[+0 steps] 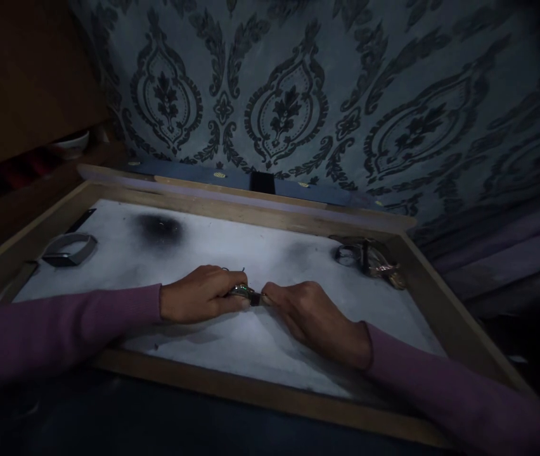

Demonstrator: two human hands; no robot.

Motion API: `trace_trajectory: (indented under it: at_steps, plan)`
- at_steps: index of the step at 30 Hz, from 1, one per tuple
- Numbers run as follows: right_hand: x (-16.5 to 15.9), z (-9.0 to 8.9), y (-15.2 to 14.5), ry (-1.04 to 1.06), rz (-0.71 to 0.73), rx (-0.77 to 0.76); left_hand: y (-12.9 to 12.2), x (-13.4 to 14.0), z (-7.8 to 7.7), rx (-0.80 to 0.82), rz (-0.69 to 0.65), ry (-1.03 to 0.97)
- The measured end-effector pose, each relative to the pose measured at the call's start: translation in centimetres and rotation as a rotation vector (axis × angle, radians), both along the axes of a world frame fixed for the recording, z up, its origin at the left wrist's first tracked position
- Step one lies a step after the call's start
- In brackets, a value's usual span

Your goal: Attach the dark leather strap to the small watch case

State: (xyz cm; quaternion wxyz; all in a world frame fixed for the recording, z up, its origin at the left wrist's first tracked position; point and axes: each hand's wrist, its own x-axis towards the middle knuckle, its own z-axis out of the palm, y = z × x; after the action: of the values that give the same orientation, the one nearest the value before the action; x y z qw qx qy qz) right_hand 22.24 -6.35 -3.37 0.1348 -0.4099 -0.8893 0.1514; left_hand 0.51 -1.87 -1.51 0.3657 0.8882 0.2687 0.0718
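Note:
Over the middle of a shallow wooden drawer [194, 201] with a white base, both of my hands meet at a small wristwatch [240, 290]. Its shiny case sits between the fingers and thumb of my left hand [208, 292]. A short dark strap piece [255, 299] shows between the two hands. My right hand [305, 310], palm down, is closed on the strap's other end. Much of the watch is hidden by my fingers, and the dim light blurs its details.
A grey band-like watch [70, 249] lies at the drawer's left, near a dark flat strip [82, 220]. At the right corner lie a round-faced watch [347, 254] and tangled metallic bands [381, 265]. A patterned wall [289, 107] rises behind. A wooden cabinet [27, 76] stands at left.

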Motion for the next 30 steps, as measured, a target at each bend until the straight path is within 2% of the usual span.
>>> trace_trajectory:
  at_steps: [3,5,7,11,13,14,16,20,23,26,30]
  plan:
    - [0.0,-0.1,-0.1,-0.027,-0.008,0.053,0.0,0.0,-0.1,-0.011,0.01,-0.007]
    - [-0.1,0.1,0.0,0.035,-0.01,-0.021,0.1,0.0,-0.2,-0.01,0.006,-0.005]
    - [-0.1,0.3,0.3,0.164,0.007,-0.179,0.1,-0.1,-0.3,0.007,-0.008,-0.008]
    - [0.0,0.6,0.8,0.473,0.063,-0.638,0.3,-0.3,-0.3,0.017,-0.046,-0.034]
    - [-0.1,0.6,0.9,0.549,0.058,-0.785,0.4,-0.3,-0.2,0.005,-0.056,-0.05]
    - [-0.1,0.5,0.9,0.561,0.057,-0.807,0.4,-0.3,-0.2,0.005,-0.058,-0.053]
    - [-0.1,0.4,0.9,0.523,0.06,-0.728,0.3,-0.3,-0.1,0.026,-0.06,-0.046]
    - [-0.1,0.2,0.4,0.279,0.044,-0.269,0.2,-0.3,-0.1,0.035,-0.049,-0.021]
    - [-0.1,0.1,0.2,0.096,0.024,-0.019,0.1,-0.2,-0.2,-0.037,-0.02,-0.026]
    - [0.0,0.1,0.1,0.0,0.027,0.14,0.2,-0.1,-0.1,-0.104,-0.003,-0.045]
    - [0.1,0.1,0.2,-0.052,0.041,0.269,0.3,0.1,0.2,-0.208,0.018,-0.081]
